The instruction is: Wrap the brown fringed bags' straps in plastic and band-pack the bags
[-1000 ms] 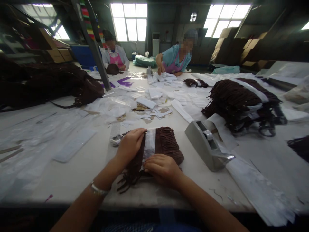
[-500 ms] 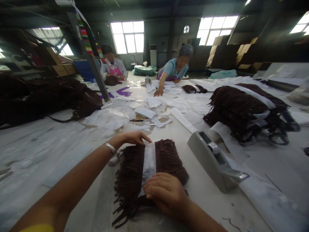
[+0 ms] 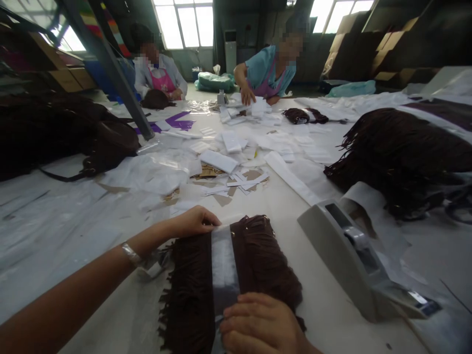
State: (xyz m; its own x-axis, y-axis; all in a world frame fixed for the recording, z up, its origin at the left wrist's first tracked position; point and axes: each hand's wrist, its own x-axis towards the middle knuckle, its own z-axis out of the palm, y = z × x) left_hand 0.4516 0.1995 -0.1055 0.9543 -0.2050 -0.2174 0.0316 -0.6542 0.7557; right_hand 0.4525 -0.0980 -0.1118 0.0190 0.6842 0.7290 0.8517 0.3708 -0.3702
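Note:
A dark brown fringed bag (image 3: 265,260) lies in front of me, with a translucent white plastic strip (image 3: 223,260) running lengthwise over its middle. At the far end, my left hand (image 3: 193,222) has thumb and fingers closed on the strip's edge, a silver bracelet on its wrist. Closer to me, my right hand (image 3: 263,322) rests with its fingers stretched out over the strip and the fringe, partly cut off by the frame's lower edge. To the right of the bag stands a grey tape dispenser (image 3: 354,260).
White paper pieces and card scraps (image 3: 239,182) litter the table beyond the bag. A stack of wrapped fringed bags (image 3: 398,147) stands at right, dark bags (image 3: 66,132) at left. A metal post (image 3: 121,83) rises at left. Two co-workers (image 3: 273,73) are across the table.
The view has tilted down and moved closer to the bag. My left fingertips have drawn together at the strip's far edge. My right hand stays on the near part. A co-worker's hand has lifted white pieces.

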